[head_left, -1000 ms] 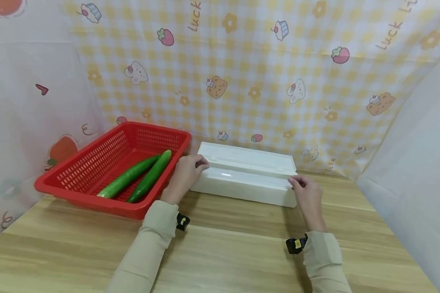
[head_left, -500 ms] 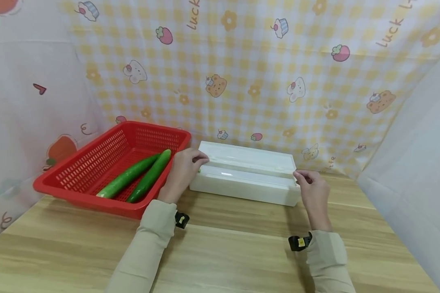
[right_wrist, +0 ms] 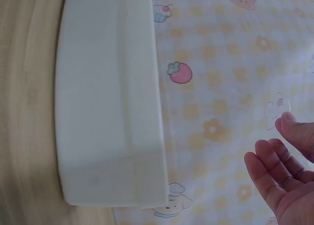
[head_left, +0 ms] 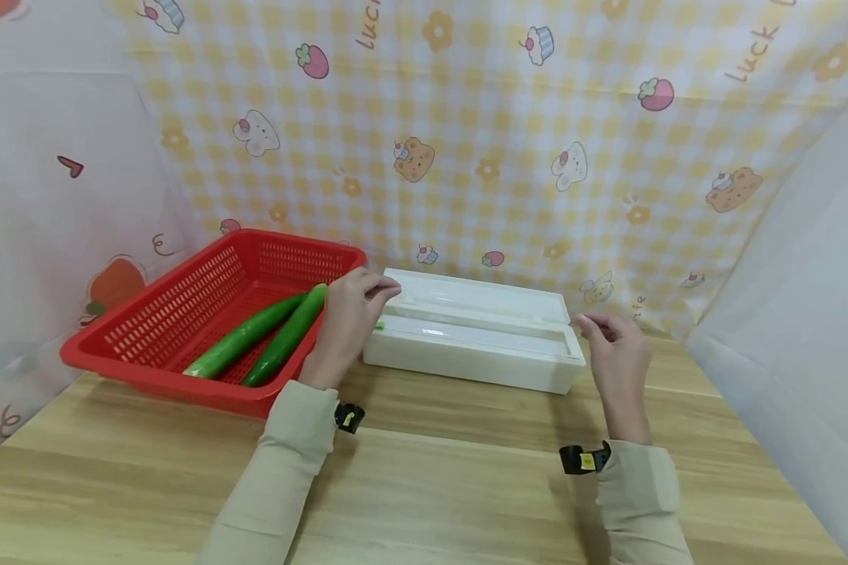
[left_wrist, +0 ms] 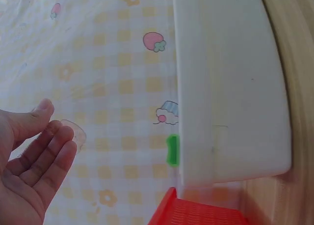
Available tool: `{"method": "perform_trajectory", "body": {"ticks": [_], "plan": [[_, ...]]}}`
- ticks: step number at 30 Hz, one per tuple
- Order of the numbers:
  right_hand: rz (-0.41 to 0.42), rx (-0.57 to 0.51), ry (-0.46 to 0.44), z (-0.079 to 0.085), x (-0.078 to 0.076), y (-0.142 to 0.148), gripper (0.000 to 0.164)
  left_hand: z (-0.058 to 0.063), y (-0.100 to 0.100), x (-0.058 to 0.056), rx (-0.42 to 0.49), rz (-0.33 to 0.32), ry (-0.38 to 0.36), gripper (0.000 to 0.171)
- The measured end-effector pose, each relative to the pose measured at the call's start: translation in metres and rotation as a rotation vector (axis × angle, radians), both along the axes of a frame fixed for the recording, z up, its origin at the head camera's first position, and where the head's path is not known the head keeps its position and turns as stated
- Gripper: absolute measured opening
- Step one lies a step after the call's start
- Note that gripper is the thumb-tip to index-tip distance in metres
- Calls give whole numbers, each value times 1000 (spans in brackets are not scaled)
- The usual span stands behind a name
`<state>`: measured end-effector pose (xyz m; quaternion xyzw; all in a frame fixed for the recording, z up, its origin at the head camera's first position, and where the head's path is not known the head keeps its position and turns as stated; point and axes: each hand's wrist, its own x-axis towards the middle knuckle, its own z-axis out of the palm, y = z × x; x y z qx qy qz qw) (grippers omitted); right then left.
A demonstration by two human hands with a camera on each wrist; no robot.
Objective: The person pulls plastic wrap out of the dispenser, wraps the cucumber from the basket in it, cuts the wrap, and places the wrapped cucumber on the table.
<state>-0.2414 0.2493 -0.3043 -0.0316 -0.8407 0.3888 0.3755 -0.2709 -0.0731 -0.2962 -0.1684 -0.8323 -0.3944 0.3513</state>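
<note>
A long white cling film dispenser box (head_left: 473, 362) stands by the back cloth with its lid (head_left: 477, 288) raised. At its left end shows a green slide cutter (left_wrist: 172, 150). Over the box, nearly see-through cling film (head_left: 438, 298) shows only as faint sheen. My left hand (head_left: 349, 322) pinches its left side between thumb and forefinger, by the box's left end. Beyond the right end my right hand (head_left: 616, 353) pinches the other side, the remaining fingers loosely bent. Both hands are above the box's front edge.
A red plastic basket (head_left: 148, 373) with two cucumbers (head_left: 286, 333) stands to the left, close beside my left hand. Wooden tabletop (head_left: 452, 486) stretches in front of the box. A yellow checked cloth (head_left: 495, 212) hangs right behind it.
Both hands have risen from the box's front opening. The right hand has also moved right, past the box end, and the left slightly left. The green cutter has come into sight.
</note>
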Motion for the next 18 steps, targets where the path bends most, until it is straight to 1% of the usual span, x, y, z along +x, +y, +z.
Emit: {"method": "perform_trajectory", "body": {"ticks": [6, 14, 18], "plan": [[-14, -19, 43, 10, 6, -1, 21, 8, 0, 6, 17, -8, 32, 12], [-9, -23, 103, 20, 12, -3, 17, 16, 1, 11, 34, 8, 51, 12], [-9, -27, 115, 23, 15, -4, 18, 19, 2, 13, 43, 12, 71, 12]]}}
